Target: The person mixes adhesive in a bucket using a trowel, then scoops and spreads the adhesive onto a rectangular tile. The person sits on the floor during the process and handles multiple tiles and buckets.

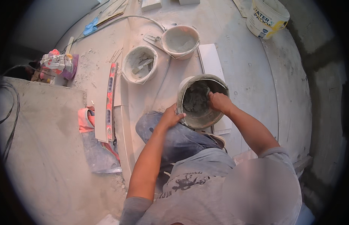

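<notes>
both forearms come up from the near edge and meet at a grey bucket (pixel 200 119) that sits tilted just beyond the person's bent knee. the left hand (pixel 170 117) is bent at the wrist and closed on the bucket's near-left rim, fingers curled over the edge, thumb outside. the right arm runs in from the near right, elbow bent, and the right hand (pixel 218 101) reaches over the far-right rim into the bucket — its fingers are curled down against the dark grey mortar (pixel 195 100) inside; whether they grip a tool or only the mortar cannot be told.

the bucket lies between the two hands, its mouth turned toward the camera, resting partly on a white tile (pixel 211 62) that stretches away to the far side. farther off stand two more pails — a white one with a trowel in it (pixel 140 64) to the far left and a pinkish one with pale mix (pixel 181 41) beside it. a red spirit level (pixel 110 101) lies on the floor well to the left, and a white lidded tub (pixel 266 17) stands at the far right.
</notes>
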